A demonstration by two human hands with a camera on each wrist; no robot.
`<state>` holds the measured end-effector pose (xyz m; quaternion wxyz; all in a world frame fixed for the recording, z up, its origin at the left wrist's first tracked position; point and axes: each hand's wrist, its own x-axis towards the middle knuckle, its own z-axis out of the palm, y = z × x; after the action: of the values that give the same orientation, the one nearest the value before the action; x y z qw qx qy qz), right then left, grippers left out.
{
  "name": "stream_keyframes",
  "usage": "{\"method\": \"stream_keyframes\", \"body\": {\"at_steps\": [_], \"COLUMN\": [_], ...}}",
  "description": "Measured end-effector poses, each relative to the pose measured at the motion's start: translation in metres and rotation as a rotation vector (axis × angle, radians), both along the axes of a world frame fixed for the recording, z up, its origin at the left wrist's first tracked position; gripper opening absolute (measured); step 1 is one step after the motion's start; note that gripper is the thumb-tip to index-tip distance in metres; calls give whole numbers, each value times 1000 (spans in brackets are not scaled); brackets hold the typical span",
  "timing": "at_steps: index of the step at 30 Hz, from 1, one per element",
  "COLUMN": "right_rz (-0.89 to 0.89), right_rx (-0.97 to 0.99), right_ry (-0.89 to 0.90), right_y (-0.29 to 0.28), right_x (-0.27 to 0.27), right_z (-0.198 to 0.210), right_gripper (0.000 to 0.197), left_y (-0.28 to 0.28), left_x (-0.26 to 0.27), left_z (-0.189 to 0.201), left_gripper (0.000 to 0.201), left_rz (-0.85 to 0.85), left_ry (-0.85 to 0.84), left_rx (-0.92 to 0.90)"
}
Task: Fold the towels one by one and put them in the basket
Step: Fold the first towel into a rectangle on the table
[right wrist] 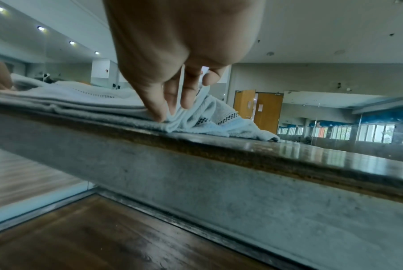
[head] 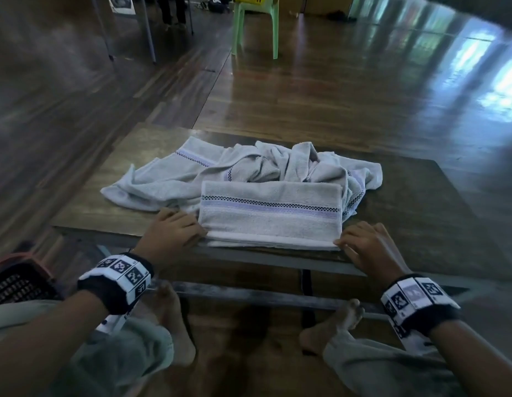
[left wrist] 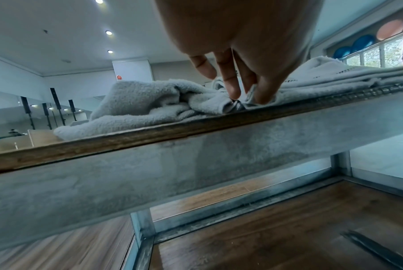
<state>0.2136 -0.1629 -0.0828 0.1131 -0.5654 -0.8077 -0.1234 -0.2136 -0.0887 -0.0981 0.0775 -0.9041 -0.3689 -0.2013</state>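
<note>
A grey towel (head: 270, 216) with a purple stripe lies folded at the near edge of the wooden table (head: 421, 202). My left hand (head: 199, 232) pinches its near left corner between thumb and fingers (left wrist: 232, 89). At the near right corner my right hand (head: 342, 244) pinches the cloth the same way, with fabric (right wrist: 195, 109) bunched between the thumb and fingers (right wrist: 187, 100). Behind the folded towel sits a crumpled heap of more grey towels (head: 249, 164). The dark basket (head: 17, 282) with a red rim is low at my left, off the table.
A green plastic chair (head: 256, 24) stands far back on the wooden floor. Metal table legs (head: 147, 30) stand at the far left. My bare feet (head: 174, 325) rest by the table's lower metal bar. The table's right part (head: 435, 224) is bare.
</note>
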Motion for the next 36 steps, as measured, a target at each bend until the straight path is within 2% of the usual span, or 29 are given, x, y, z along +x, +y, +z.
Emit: {"method": "stream_keyframes", "body": {"at_steps": [4, 7, 10, 13, 16, 18, 20, 23, 26, 31, 36], "right_rz": [24, -4, -10, -11, -6, -9, -15, -17, 20, 52, 11], "right_rx": [77, 129, 150, 111, 93, 66, 2, -105, -156, -80, -9], "right_ry": [8, 43, 10, -14, -32, -51, -24, 16, -47, -114, 42], "right_y": [1, 1, 1, 0, -1, -2, -2, -2, -7, -20, -22], "right_x": [1, 4, 9, 11, 13, 14, 13, 8, 1, -9, -4], "right_z": [-1, 4, 0, -11, -17, -18, -16, -10, -7, -6, 1], "right_gripper": [6, 23, 10, 9, 21, 20, 28, 38, 49, 33, 20], "left_y": [-5, -11, -15, -18, -19, -21, -21, -19, -13, -11, -12], "left_x": [4, 7, 8, 7, 7, 9, 12, 18, 18, 12, 3], "left_z": [7, 8, 1, -3, -1, 1, 0, 2, 3, 9, 22], "left_gripper": [26, 25, 30, 46, 34, 37, 39, 32, 29, 28, 29], "left_rz": [25, 2, -36, -56, -18, -3, 10, 34, 41, 17, 42], "left_ry": [-101, -143, -85, -11, 28, 76, 96, 61, 26, -31, -110], "left_rx": [13, 26, 11, -44, -88, -84, -71, -114, -201, -269, -251]}}
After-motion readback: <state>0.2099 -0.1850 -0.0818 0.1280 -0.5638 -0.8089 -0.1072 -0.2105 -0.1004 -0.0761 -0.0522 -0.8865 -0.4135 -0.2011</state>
